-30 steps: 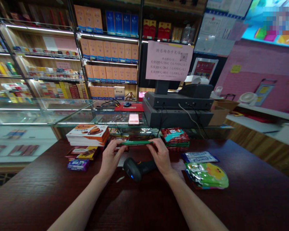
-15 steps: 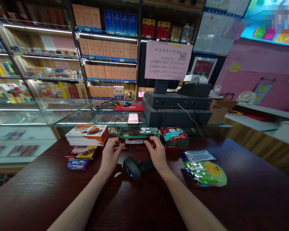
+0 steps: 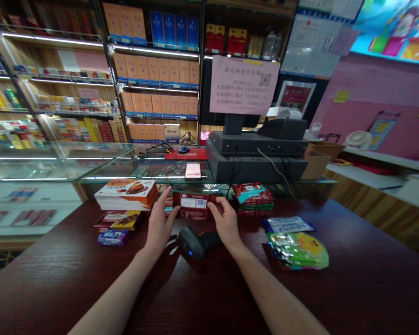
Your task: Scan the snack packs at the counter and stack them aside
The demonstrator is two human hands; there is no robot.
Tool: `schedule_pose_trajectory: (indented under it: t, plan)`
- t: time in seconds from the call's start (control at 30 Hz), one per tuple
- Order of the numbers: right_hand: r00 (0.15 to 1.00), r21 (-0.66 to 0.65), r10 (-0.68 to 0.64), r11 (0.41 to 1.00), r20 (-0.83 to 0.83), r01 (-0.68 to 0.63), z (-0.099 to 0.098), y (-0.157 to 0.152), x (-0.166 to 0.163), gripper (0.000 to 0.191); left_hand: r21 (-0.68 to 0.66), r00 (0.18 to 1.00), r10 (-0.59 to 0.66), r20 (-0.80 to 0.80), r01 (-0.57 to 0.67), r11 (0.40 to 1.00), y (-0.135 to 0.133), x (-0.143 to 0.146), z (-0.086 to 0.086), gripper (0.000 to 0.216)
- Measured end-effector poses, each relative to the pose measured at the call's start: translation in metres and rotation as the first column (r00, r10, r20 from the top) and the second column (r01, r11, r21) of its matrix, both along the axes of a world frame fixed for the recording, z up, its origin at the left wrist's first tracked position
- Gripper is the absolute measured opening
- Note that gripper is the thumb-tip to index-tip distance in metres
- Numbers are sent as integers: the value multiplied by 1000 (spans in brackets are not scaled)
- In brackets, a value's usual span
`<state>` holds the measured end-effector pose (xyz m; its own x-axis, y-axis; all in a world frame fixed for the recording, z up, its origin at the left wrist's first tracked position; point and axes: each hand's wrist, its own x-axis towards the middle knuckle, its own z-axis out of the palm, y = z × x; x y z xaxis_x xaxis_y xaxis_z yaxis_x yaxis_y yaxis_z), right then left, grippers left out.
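Observation:
A dark red snack packet (image 3: 192, 211) is held upright above the table, its back with a white panel and barcode facing me. My left hand (image 3: 159, 223) has its thumb against the packet's left end, with the index finger pointing up and the other fingers partly behind. The opposite end is pinched between the thumb and fingers of my right hand (image 3: 226, 224). Below the packet lies a black barcode scanner (image 3: 192, 243) with a blue light, its handle reaching toward my right wrist. A stack of brown and teal packets (image 3: 253, 197) stands just beyond my right hand.
To the left are white and orange boxes (image 3: 125, 193), chocolate bars (image 3: 127, 220) and a purple packet (image 3: 112, 237). On the right lie a blue-white packet (image 3: 289, 224) and green packets with a yellow duck (image 3: 300, 251). Behind stand a glass counter (image 3: 150, 172) and a cash register (image 3: 258, 160).
The packet has tilted so that its back now faces me more fully. My left hand's fingers have loosened and straightened upward; the right hand keeps its pinch.

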<state>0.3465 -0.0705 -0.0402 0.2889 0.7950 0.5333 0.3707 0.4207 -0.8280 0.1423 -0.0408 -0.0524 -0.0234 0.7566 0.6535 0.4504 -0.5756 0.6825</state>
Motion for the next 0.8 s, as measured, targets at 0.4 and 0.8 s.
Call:
schedule_pose_trajectory:
  t: [0.4,0.8]
  plan:
    - [995,-40,35,998,-92,-39,-6,13,-2,26,315,841,228,-490,-72,946,1,-4,11,46]
    - [997,-49,-10,999,-74,6,-6,21,1,23,267,701,142,-699,71,961,2,-12,14,75]
